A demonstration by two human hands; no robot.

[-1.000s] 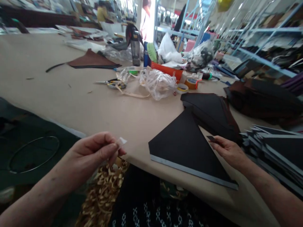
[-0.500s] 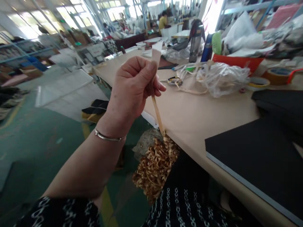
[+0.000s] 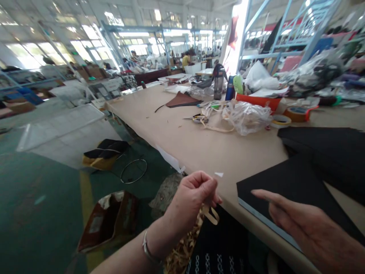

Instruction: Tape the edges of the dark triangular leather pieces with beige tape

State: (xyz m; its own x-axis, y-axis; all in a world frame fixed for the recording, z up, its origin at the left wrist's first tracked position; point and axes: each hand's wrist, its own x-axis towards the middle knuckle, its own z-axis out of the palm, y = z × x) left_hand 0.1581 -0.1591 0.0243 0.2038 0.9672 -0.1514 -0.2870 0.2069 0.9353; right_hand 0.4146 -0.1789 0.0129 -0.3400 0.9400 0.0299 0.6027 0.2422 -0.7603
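Note:
My left hand (image 3: 196,194) is closed in a pinch at the table's front edge. A narrow tan strip (image 3: 211,216) is caught in it: a loop hangs below the fingers, and a small white end (image 3: 219,174) shows above them. My right hand (image 3: 305,224) hovers at the right, forefinger stretched out and the other fingers loosely bent, holding nothing visible. Under it lies a black sheet (image 3: 273,175) with a pale grey band along its front edge. Below my left hand, a heap of curled tan strips (image 3: 182,243) is partly hidden by my forearm.
On the brown-covered table (image 3: 159,118) are snips (image 3: 198,118), a clear plastic bag (image 3: 251,118), tape rolls (image 3: 281,121), a bottle (image 3: 218,82) and another black piece (image 3: 327,140). An open box (image 3: 108,220) and a wire ring (image 3: 134,171) are on the floor.
My left hand has come down and right with the strip, which was stretched to the heap and now hangs in a loop. My right hand has entered view. The view has tilted up.

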